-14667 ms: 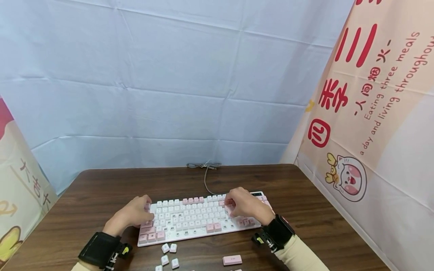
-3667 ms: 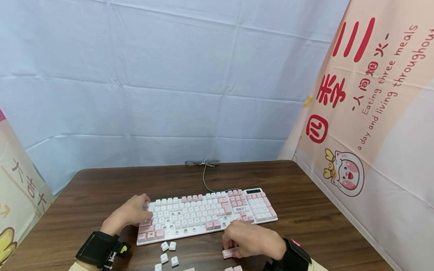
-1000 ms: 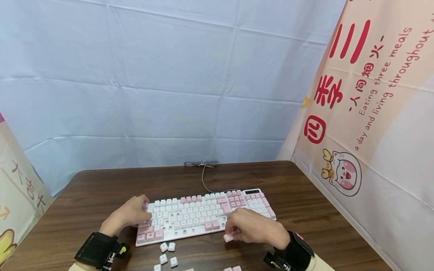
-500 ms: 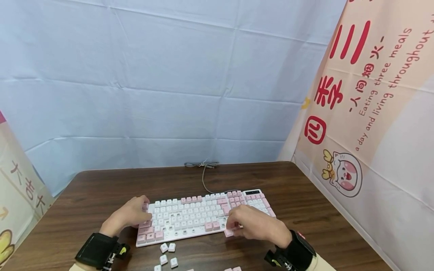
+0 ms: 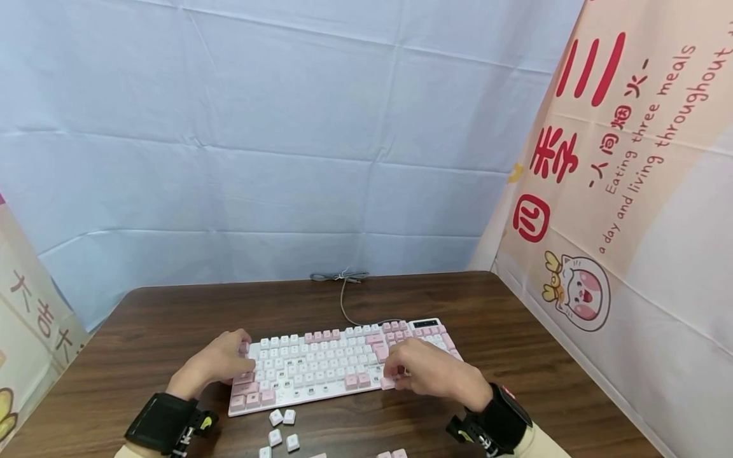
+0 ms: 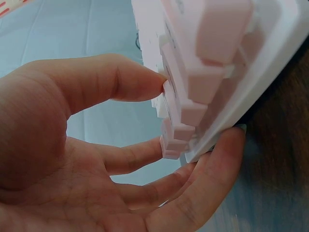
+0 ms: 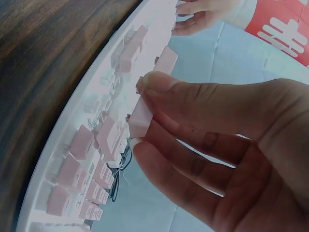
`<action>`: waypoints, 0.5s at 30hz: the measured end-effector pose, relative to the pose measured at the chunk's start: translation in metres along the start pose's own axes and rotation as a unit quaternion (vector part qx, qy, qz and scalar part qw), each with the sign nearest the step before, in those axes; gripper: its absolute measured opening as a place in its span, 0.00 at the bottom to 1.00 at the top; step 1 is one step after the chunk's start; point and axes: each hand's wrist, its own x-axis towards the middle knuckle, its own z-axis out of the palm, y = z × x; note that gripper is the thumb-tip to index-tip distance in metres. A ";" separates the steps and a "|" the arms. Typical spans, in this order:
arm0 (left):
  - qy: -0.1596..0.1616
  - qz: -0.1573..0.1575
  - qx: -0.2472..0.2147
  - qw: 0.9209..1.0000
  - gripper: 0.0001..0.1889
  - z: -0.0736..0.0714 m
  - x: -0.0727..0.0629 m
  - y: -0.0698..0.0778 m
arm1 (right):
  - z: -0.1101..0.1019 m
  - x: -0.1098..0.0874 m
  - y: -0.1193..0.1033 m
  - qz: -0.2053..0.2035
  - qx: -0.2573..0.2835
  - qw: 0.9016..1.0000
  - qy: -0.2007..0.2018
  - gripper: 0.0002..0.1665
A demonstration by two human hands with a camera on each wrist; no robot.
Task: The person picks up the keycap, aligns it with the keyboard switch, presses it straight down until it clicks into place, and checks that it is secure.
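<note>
A white keyboard (image 5: pixel 321 395) with white and pink keycaps lies on the desk, several of its sockets bare. My left hand (image 5: pixel 222 359) grips its left end; in the left wrist view the thumb touches a pink keycap (image 6: pixel 190 113) while other fingers reach the keyboard's edge and underside. Between thumb and fingers, my right hand (image 5: pixel 429 369) pinches a long pink keycap (image 7: pixel 141 118). That keycap is held tilted, stems towards the keyboard, close over bare sockets (image 7: pixel 104 101) at the right of the main key block. From the head camera, this hand hides part of the arrow and number keys.
Loose white keycaps (image 5: pixel 275 437) lie in front of the keyboard, left of centre. Pink ones (image 5: pixel 399 453) show at the bottom edge of the head view. A coiled cable (image 5: pixel 340 277) sits at the desk's back edge, below a pale blue cloth (image 5: pixel 286 159).
Earlier the right hand took the long pink keycap off the desk. Over the last second it has carried it forward from before the keyboard to over its front edge. The left hand stays put.
</note>
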 end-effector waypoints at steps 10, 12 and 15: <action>-0.004 -0.001 -0.006 1.000 0.30 -0.001 0.000 0.000 | -0.001 0.004 0.003 -0.005 -0.009 1.000 0.012 0.09; -0.003 0.002 -0.003 1.000 0.30 -0.001 0.000 -0.001 | 0.000 0.005 0.004 -0.007 -0.012 1.000 0.014 0.09; -0.002 0.001 -0.003 1.000 0.30 -0.001 0.000 0.000 | 0.002 0.007 0.006 -0.007 -0.018 1.000 0.018 0.09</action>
